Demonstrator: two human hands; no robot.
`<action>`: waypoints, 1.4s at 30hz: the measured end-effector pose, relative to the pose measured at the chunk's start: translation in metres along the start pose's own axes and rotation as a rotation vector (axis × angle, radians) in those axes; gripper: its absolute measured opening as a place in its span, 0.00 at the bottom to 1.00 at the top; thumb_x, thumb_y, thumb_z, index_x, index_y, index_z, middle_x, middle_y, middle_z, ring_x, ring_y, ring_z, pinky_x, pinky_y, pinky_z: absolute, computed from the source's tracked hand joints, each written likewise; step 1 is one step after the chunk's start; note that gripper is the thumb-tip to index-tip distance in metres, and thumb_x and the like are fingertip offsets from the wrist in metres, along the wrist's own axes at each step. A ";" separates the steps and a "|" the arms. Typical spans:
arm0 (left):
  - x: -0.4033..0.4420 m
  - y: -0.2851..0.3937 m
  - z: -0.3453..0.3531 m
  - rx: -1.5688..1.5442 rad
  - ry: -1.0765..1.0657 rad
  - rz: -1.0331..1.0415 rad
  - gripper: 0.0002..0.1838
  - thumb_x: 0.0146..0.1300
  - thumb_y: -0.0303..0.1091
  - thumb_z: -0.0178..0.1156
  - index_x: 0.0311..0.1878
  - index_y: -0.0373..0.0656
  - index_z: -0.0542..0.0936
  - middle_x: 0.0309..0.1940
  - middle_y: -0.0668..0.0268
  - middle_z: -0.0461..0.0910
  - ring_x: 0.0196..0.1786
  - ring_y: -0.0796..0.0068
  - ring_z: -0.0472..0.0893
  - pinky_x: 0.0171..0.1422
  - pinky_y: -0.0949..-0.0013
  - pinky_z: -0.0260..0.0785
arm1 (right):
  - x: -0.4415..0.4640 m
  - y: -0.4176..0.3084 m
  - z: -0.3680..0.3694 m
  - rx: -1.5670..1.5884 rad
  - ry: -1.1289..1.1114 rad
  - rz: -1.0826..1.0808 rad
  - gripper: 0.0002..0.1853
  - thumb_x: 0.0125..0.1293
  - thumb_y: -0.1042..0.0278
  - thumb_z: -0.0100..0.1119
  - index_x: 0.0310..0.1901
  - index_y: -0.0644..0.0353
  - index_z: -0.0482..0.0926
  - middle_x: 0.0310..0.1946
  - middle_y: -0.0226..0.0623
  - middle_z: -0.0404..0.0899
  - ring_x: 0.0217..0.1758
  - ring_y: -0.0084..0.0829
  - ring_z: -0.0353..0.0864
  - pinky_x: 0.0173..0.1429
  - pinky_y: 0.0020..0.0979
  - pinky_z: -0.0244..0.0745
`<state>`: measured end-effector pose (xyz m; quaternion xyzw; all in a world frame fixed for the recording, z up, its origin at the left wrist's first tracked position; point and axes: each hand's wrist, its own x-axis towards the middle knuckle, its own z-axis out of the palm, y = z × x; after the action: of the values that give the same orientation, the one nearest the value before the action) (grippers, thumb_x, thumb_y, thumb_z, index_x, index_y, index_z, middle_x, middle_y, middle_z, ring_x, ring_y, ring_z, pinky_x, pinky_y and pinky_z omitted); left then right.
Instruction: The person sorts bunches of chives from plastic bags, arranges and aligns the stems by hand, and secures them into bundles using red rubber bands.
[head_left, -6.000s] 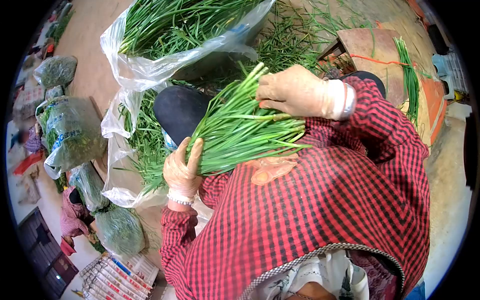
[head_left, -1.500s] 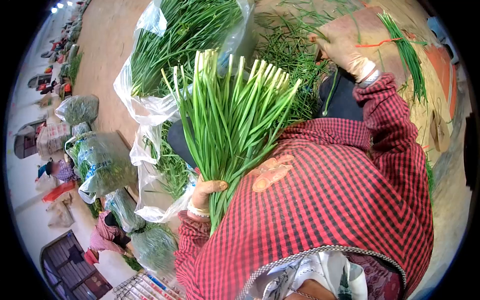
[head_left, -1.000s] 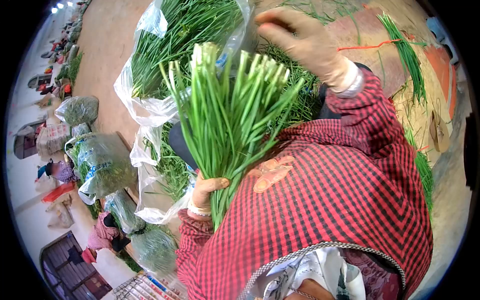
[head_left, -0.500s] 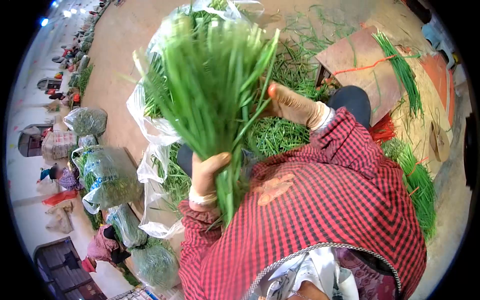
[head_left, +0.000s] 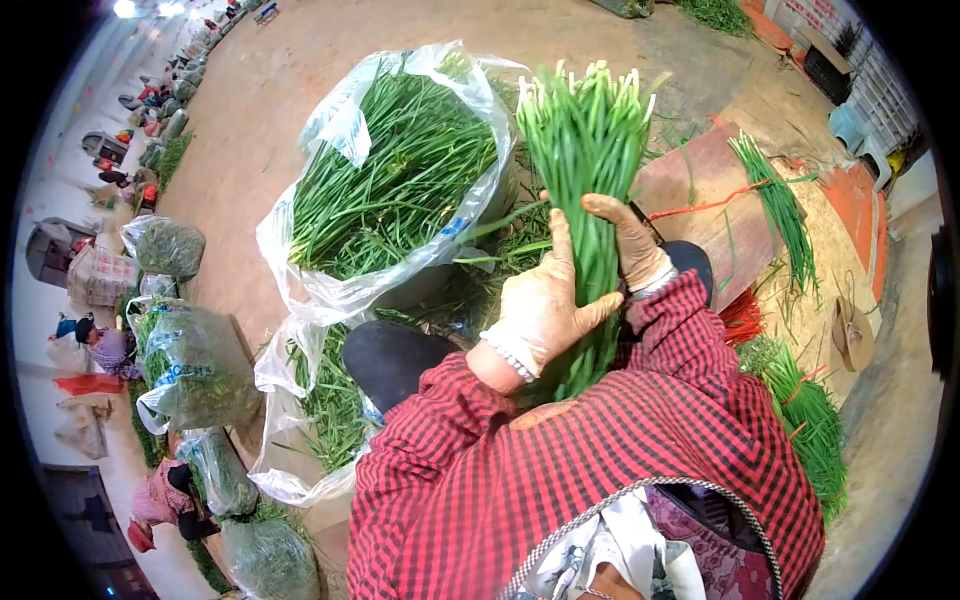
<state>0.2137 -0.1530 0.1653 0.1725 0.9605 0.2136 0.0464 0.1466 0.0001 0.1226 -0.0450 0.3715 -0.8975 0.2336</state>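
A thick bunch of long green stalks [head_left: 588, 140] stands upright before my chest, its pale cut ends on top. My gloved left hand [head_left: 545, 300] is wrapped round its left side, thumb across the front. On the right side of the same bunch, a little higher, my gloved right hand [head_left: 630, 240] grips it. A low board [head_left: 700, 200] lies just beyond my right hand, with a thin bundle of stalks [head_left: 780, 205] and a red tie [head_left: 705, 207] on it.
An open plastic bag of green stalks [head_left: 400, 170] is at front left. Tied bundles [head_left: 810, 430], red strings [head_left: 741, 318] and a sandal [head_left: 852, 335] lie at right. Filled bags [head_left: 195, 365] line the left, where a person in a checked top [head_left: 160, 497] bends over.
The bunch has moved right, away from in front of the open bag. My right hand has closed on it, and my left hand has moved right with it. The view has shifted.
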 end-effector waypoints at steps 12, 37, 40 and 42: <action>0.021 -0.081 0.013 -1.572 0.015 0.145 0.53 0.50 0.53 0.74 0.74 0.42 0.56 0.66 0.62 0.67 0.68 0.65 0.67 0.72 0.61 0.58 | -0.045 -0.003 0.028 -1.352 -0.034 -0.054 0.50 0.52 0.57 0.72 0.71 0.63 0.52 0.62 0.51 0.68 0.61 0.43 0.74 0.62 0.37 0.72; 0.004 -0.114 0.006 -1.833 0.230 0.218 0.57 0.49 0.63 0.69 0.74 0.39 0.54 0.67 0.47 0.66 0.66 0.56 0.71 0.71 0.55 0.64 | -0.031 0.043 0.087 -1.973 -0.152 -0.538 0.32 0.61 0.48 0.61 0.59 0.65 0.70 0.55 0.50 0.71 0.56 0.49 0.74 0.55 0.42 0.74; 0.000 -0.115 0.000 -1.859 0.234 0.173 0.52 0.48 0.49 0.69 0.74 0.40 0.55 0.64 0.47 0.69 0.61 0.58 0.75 0.68 0.56 0.67 | -0.029 0.034 0.095 -1.963 -0.205 -0.511 0.27 0.62 0.48 0.59 0.53 0.62 0.73 0.50 0.47 0.73 0.49 0.48 0.77 0.50 0.43 0.75; -0.001 -0.121 -0.002 -1.911 0.163 0.183 0.51 0.48 0.43 0.69 0.74 0.41 0.55 0.63 0.48 0.70 0.59 0.59 0.76 0.67 0.58 0.68 | -0.024 0.029 0.096 -1.868 -0.235 -0.508 0.21 0.64 0.46 0.57 0.45 0.58 0.76 0.40 0.44 0.75 0.39 0.46 0.80 0.42 0.44 0.75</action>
<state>0.1763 -0.2568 0.1153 0.1206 0.3641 0.9197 0.0837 0.2031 -0.0690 0.1742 -0.3803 0.8869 -0.2550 -0.0611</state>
